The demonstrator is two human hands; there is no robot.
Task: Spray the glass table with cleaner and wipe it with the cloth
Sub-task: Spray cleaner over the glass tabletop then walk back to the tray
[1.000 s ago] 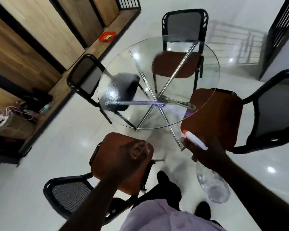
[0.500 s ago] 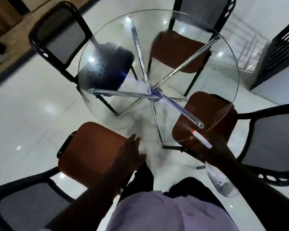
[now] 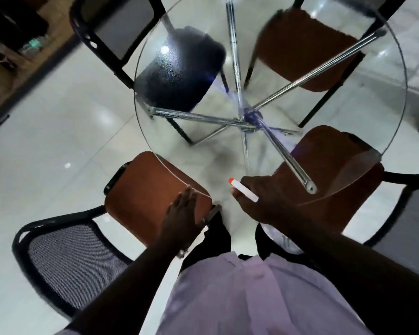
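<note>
The round glass table (image 3: 140, 76) on chrome crossed legs (image 3: 249, 117) fills the upper middle, with fine droplets on its left part. My right hand (image 3: 259, 201) grips a clear spray bottle (image 3: 279, 240) at the table's near edge; its white nozzle with an orange tip (image 3: 242, 189) points up-left over the glass. My left hand (image 3: 183, 213) is flat with fingers apart, its fingertips at the near rim, over a brown chair seat (image 3: 143, 189). No cloth is in view.
Several chairs ring the table: brown seats at near left, at right (image 3: 334, 165) and at far right (image 3: 300, 44), and a black seat (image 3: 179, 68) under the glass at far left. Glossy white floor tiles (image 3: 46, 141) lie around. A wooden ledge (image 3: 10, 56) with clutter runs at upper left.
The view has closed in on the table. My left hand went from a fist to flat, open fingers at the rim. My right hand moved the bottle up to the near edge.
</note>
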